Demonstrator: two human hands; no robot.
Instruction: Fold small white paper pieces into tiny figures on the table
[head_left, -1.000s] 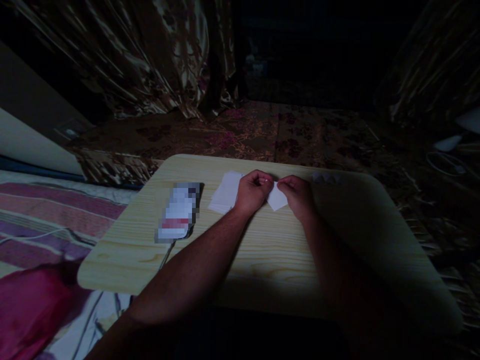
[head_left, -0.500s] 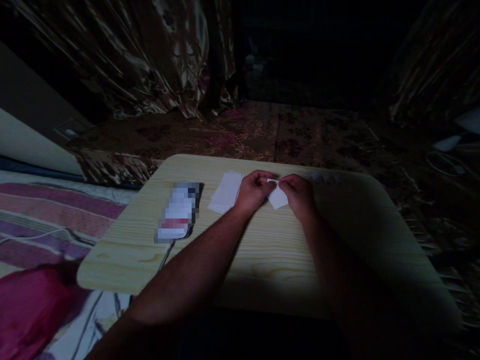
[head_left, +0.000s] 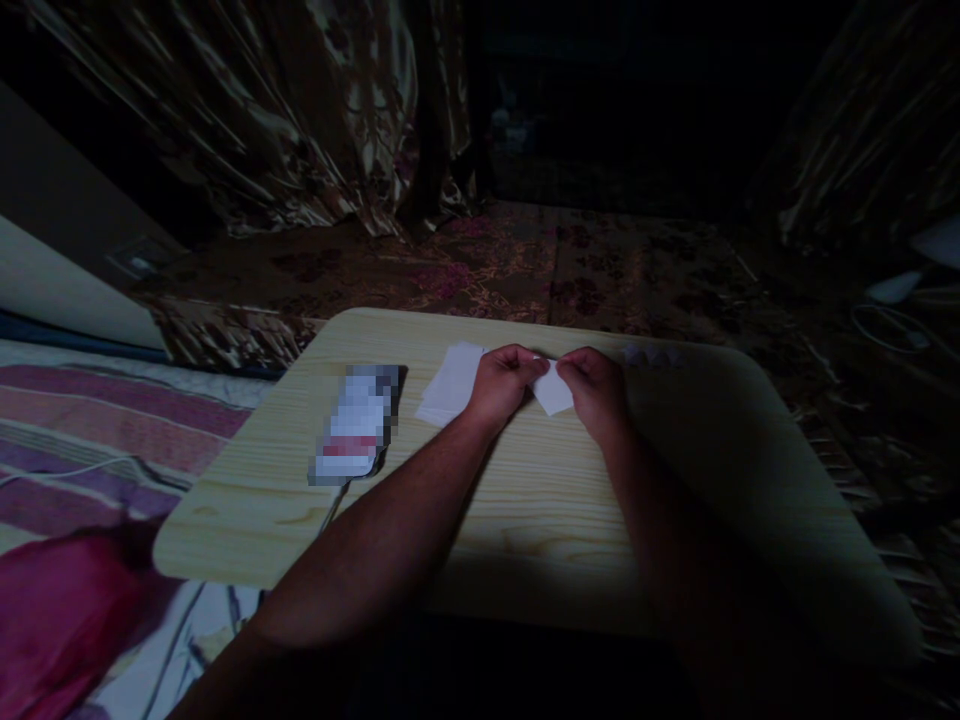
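A small white piece of paper (head_left: 553, 390) is pinched between my two hands over the table, one corner pointing toward me. My left hand (head_left: 504, 382) grips its left edge with thumb and fingers. On the other side, my right hand (head_left: 595, 388) pinches the upper right edge. Just left of my left hand lies a loose stack of white paper sheets (head_left: 452, 382), partly covered by that hand. Beyond my right hand, several small folded paper pieces (head_left: 651, 356) sit in a row near the far table edge; they are dim.
The pale wooden table (head_left: 540, 510) has rounded corners. A phone (head_left: 356, 425) with a blurred screen lies on its left, a cable (head_left: 330, 508) running toward me. A bed with striped cloth (head_left: 67, 430) and a red cloth (head_left: 67, 620) is at left. Patterned curtains (head_left: 375, 110) hang behind.
Both hands keep hold of the paper. The fingers of my left hand have shifted slightly, and the paper has turned a little between the hands.
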